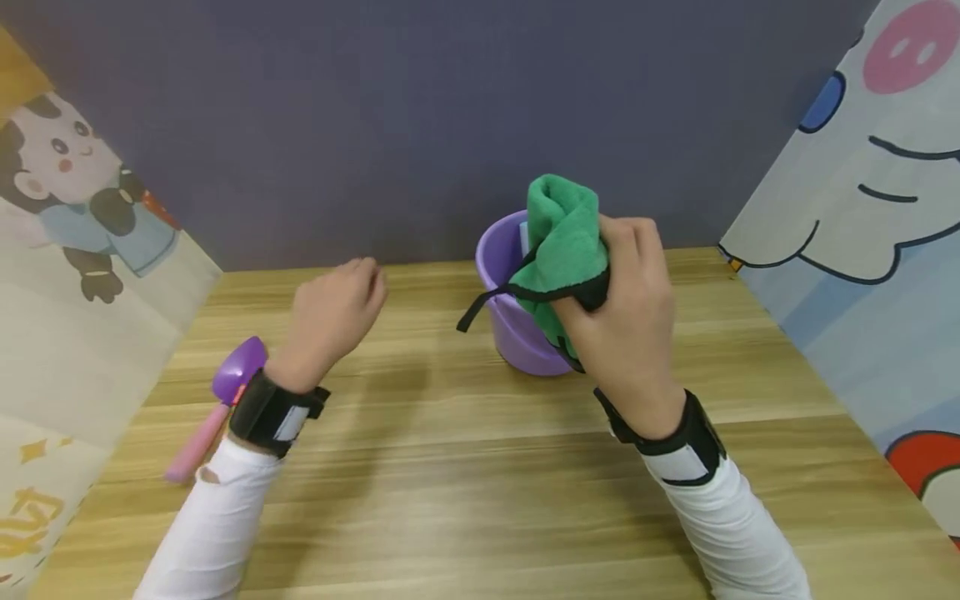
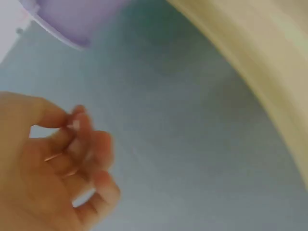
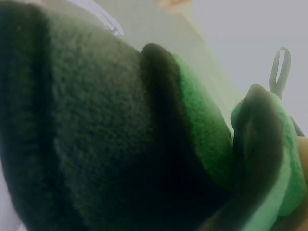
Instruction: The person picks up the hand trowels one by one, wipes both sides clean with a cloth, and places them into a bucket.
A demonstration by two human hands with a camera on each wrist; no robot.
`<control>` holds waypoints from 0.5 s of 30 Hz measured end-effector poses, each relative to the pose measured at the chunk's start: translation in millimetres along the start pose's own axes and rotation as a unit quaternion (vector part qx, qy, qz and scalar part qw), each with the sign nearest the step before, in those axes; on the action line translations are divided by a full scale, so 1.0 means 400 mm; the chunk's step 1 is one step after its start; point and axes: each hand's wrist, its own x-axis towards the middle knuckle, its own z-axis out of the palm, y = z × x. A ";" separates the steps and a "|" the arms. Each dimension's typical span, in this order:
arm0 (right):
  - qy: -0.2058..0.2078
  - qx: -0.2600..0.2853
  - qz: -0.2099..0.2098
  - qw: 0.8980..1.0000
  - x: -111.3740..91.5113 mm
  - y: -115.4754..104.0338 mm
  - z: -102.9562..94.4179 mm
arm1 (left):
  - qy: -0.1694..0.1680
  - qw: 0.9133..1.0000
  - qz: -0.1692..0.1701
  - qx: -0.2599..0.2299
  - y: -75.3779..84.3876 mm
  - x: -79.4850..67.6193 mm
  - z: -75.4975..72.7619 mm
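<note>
My right hand (image 1: 633,312) grips a bunched green towel (image 1: 567,250) with black edging and a black hanging loop. It holds the towel above and in front of a purple bucket (image 1: 525,346), overlapping the rim in the head view. Dark, close folds of the towel (image 3: 96,110) fill much of the right wrist view. Off to the bucket's left, my left hand (image 1: 333,312) hovers over the table with nothing in it. Its fingers curl loosely in the left wrist view, the thumb near the index fingertip. Inside the bucket, a pale blue edge (image 1: 524,239) shows beside the towel.
A scoop (image 1: 238,371) with a purple bowl and pink handle lies on the wooden table (image 1: 465,467), next to my left wrist. Behind the bucket rises a dark panel (image 1: 360,125). Cartoon-printed panels (image 1: 840,283) stand along both sides.
</note>
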 end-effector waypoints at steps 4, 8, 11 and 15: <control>-0.009 -0.001 0.003 1.000 -0.007 0.000 0.004 | -0.066 0.995 -0.070 0.001 -0.134 -0.113 -0.017; -0.013 -0.002 0.000 1.000 -0.011 -0.002 0.008 | -0.112 0.989 -0.098 0.023 -0.253 -0.227 -0.024; -0.012 0.002 -0.004 1.000 -0.011 -0.004 0.011 | -0.163 0.977 -0.130 0.036 -0.313 -0.299 -0.018; -0.014 0.007 -0.009 1.000 -0.010 -0.007 0.016 | -0.223 0.958 -0.177 0.036 -0.359 -0.357 -0.012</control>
